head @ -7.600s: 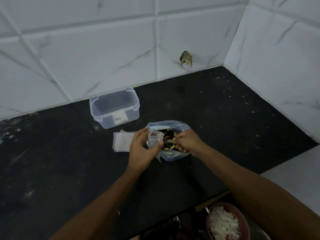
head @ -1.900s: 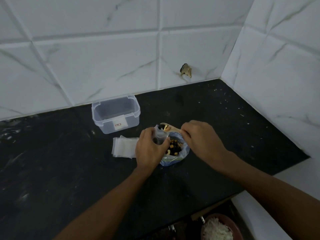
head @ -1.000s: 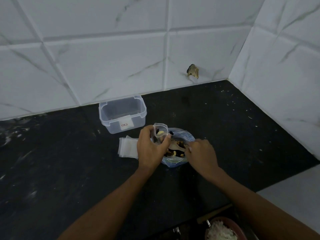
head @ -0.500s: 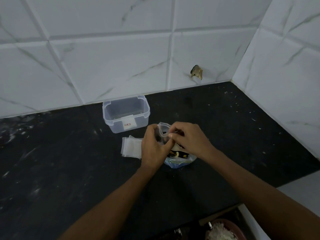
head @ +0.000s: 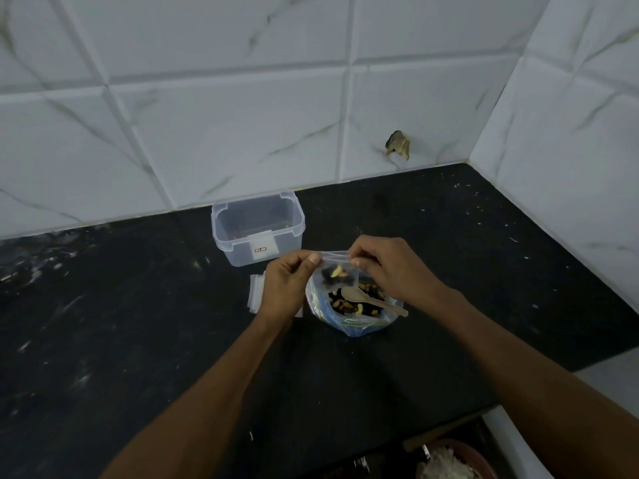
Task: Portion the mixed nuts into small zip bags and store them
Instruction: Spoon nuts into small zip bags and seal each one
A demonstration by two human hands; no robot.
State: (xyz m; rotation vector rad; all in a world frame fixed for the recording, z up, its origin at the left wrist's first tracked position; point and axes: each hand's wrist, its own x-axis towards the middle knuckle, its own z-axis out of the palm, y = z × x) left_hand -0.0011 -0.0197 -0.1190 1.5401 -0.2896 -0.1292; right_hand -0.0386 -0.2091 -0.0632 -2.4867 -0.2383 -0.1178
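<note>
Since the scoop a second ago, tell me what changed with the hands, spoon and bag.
The right hand let go of the wooden spoon, which now lies in the big nut bag. Both hands now pinch the small zip bag along its top, left hand at the other end. The clear container and spare bags stayed put.

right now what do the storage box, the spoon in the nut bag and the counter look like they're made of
Storage box: clear, slightly frosted plastic; the wall and counter show through it.
Spoon: pale tan with a matte look, probably wood, though beige plastic can't be ruled out.
Counter: black polished stone, perhaps granite; it has faint pale flecks and a dull sheen.
</note>
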